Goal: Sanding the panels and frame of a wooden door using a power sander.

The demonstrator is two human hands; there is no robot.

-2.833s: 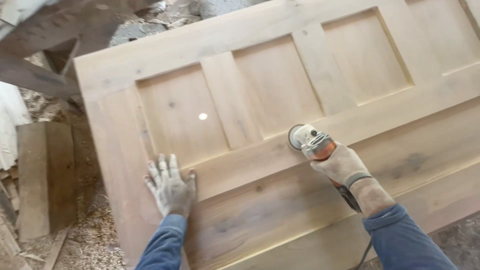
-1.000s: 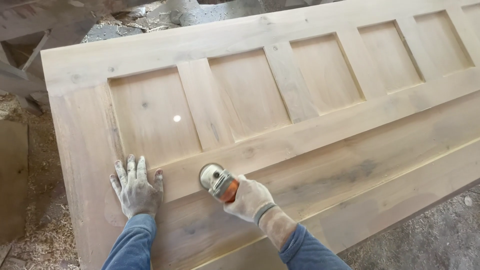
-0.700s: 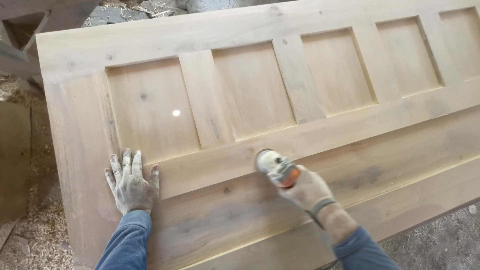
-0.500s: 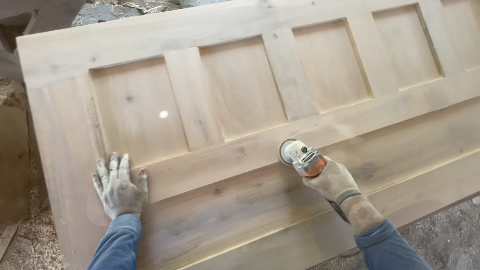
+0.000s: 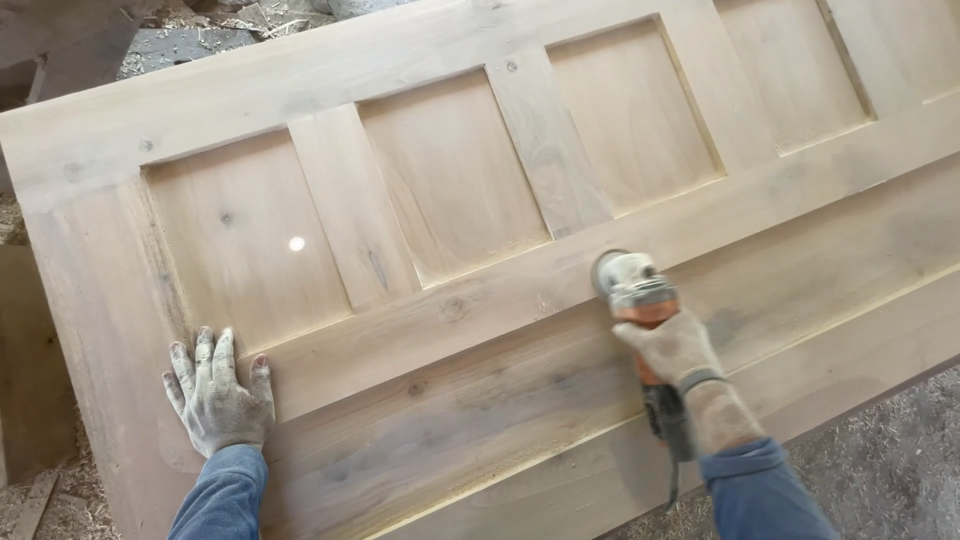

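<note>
Head view: your left hand [image 5: 220, 398], dusty, lies flat with fingers spread on the wooden door [image 5: 500, 330] near its left end. Your right hand [image 5: 672, 345] is wrapped around an orange angle grinder [image 5: 632, 285], disc down on the door's middle rail. Sawdust covers the floor [image 5: 900, 450].

The door [image 5: 480, 330] is bare, unvarnished wood, matt and pale, with knots and a film of fine dust. The sander [image 5: 640, 295] at 3 o'clock has a dusty grey metal head and orange plastic body. Blue cloth sleeves [image 5: 220, 495] look coarse. Rough wood shavings [image 5: 60, 505] litter the floor at 8 o'clock.
</note>
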